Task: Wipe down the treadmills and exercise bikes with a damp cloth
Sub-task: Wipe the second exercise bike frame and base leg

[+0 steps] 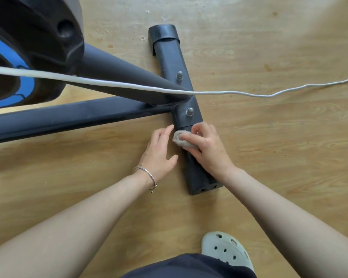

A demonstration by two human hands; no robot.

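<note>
- At the bottom edge of the frame, a pale perforated clog point(227, 251) stood on the wooden floor point(279, 157), beside a fold of dark clothing point(189, 267).
- Two bare forearms reached up the frame from there; the left wrist wore a thin silver bracelet point(147, 173).
- The left hand point(159, 155) was open with relaxed fingers, just left of the floor bar point(196, 175). I could not tell whether its forefinger touched the cloth.
- The right hand point(209, 151) gripped a bunched grey cloth point(180, 140), curled fingers pressing it onto the top of the bar near the frame's centre.
- Just above the cloth sat a domed bolt point(189, 111), with a second bolt point(179, 75) further up the bar.
- Two dark frame tubes point(68, 117) met the bar between the bolts, running off to the left.
- A white cable point(249, 94) crossed the whole frame above them.
- The bar ended in a black end cap point(165, 33) near the top centre.
- In the upper left loomed the exercise bike point(38, 37), its dark housing trimmed in blue.
</note>
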